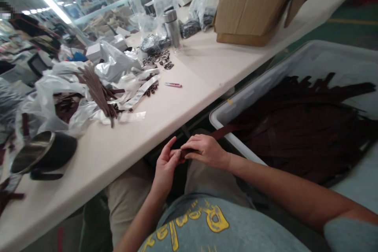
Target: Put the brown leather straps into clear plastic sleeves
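Observation:
Above my lap, a dark brown strap runs from between my hands over the rim of a white bin. My right hand is closed on the strap near its end. Thumb and fingers of my left hand pinch that same end, while the index finger sticks up. Fingers hide the tip, so any small part there cannot be made out. Many similar dark brown straps lie heaped inside the bin to my right.
The white table holds a small cutter, metal buckles, a bundle of brown strips, plastic bags, a dark pot, a steel flask and a cardboard box. A person stands far left.

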The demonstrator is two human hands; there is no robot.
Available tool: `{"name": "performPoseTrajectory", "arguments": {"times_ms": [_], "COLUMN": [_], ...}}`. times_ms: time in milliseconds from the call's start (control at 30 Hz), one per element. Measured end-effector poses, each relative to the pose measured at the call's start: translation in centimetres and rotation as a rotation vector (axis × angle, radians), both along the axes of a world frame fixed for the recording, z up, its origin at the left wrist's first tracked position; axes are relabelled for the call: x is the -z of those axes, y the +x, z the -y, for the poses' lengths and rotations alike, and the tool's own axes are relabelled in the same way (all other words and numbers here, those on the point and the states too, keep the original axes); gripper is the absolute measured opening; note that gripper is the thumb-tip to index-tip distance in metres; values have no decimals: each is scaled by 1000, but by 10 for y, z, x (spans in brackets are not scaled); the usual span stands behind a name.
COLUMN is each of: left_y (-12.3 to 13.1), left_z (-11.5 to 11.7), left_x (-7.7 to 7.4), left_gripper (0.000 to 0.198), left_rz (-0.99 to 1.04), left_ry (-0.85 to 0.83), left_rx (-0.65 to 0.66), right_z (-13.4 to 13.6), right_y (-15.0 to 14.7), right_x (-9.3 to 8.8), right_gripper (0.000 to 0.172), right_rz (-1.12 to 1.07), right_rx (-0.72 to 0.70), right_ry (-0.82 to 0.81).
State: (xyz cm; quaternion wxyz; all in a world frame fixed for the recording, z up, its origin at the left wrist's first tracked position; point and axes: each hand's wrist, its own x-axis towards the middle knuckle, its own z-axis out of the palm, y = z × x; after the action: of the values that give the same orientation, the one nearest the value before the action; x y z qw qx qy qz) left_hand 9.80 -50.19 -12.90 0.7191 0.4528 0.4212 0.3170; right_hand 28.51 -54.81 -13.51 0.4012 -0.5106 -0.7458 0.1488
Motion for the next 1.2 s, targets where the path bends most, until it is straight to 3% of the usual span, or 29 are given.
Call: {"name": "performPoseTrajectory", "arguments": {"times_ms": [267, 467, 700, 867, 1067, 1200], "left_y": [-12, -20, -27, -34, -37, -4], "left_z": [7, 10, 12, 10, 0, -18], "left_x": [26, 33, 42, 50, 35, 11], "left_gripper": [77, 73, 49, 40, 34, 34], "left_rz": [-38, -37, -106, -256, -451, -399], "left_ry": [-199, -250, -172, 84, 426, 421], "left_rx": [6, 1, 85, 161, 299, 379], "right_z": [2, 2, 4, 4, 4, 5], "right_y": [-7, -13, -16, -15, -14, -21], "right_x": [9, 4, 4, 4, 11, 19], "right_gripper": [20, 20, 22, 22, 23, 16], "right_rz": [308, 389, 462, 489, 539, 576], "right_rx": [-39, -78, -100, -132, -199, -262], "right_ry": [-46, -131, -237, -268, -244, -204]}}
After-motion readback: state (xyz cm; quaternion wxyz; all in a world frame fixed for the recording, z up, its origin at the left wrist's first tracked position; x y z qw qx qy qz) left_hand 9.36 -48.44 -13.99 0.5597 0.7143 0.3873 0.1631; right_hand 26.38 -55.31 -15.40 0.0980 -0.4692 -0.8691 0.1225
